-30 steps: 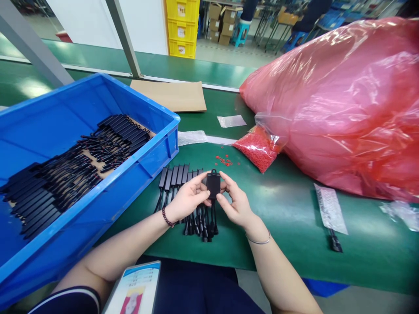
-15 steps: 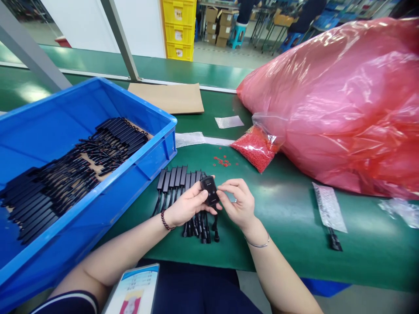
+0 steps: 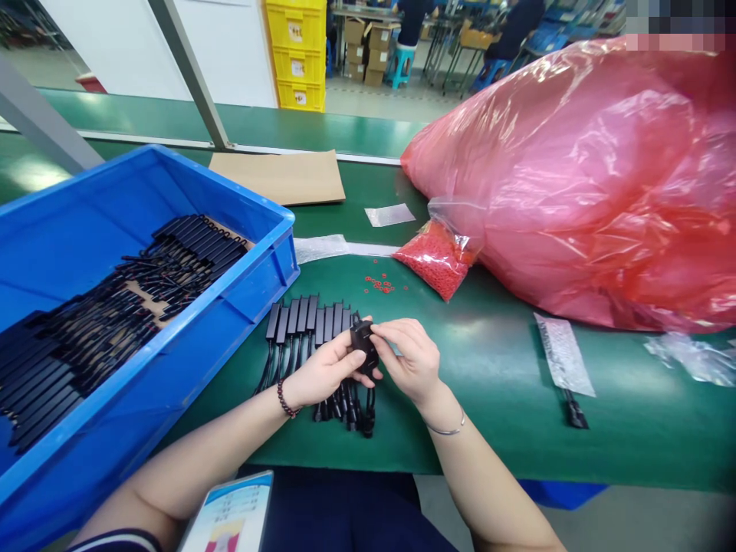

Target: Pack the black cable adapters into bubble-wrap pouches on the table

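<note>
My left hand (image 3: 325,368) grips a small black device (image 3: 364,346) over the green table (image 3: 477,399). The fingers of my right hand (image 3: 409,356) are pinched together at the device's upper right edge; anything tiny between them is hidden. Just left of and under my hands lies a row of black modules with cables (image 3: 294,316). Small red rings (image 3: 380,285) are scattered beyond the device, beside a clear bag of red rings (image 3: 438,257).
A blue bin (image 3: 230,299) holding many black modules stands at the left. Behind lie a cardboard sheet (image 3: 281,178) and a small clear sleeve (image 3: 389,215). A big pink plastic bag (image 3: 575,176) fills the back right, with a bubble-wrapped piece (image 3: 566,356) in front.
The device has turned in my left hand and shows more of its side. My right fingertips have come against its upper edge. The whole view has shifted slightly.
</note>
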Demonstrator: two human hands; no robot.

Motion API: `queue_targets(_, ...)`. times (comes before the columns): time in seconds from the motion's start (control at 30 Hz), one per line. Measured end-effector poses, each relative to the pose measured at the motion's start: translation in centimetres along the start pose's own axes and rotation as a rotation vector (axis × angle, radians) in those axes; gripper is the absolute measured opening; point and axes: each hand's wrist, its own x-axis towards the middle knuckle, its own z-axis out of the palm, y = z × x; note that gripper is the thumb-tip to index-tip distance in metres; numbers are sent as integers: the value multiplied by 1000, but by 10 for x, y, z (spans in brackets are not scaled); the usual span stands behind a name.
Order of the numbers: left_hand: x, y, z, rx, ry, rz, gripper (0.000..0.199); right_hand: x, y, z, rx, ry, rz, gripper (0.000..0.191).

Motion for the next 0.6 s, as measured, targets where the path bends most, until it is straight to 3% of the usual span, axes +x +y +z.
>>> queue_targets(0.6,1,-4,0,146,60,20,62,-3,5,0,96,-16,29,30)
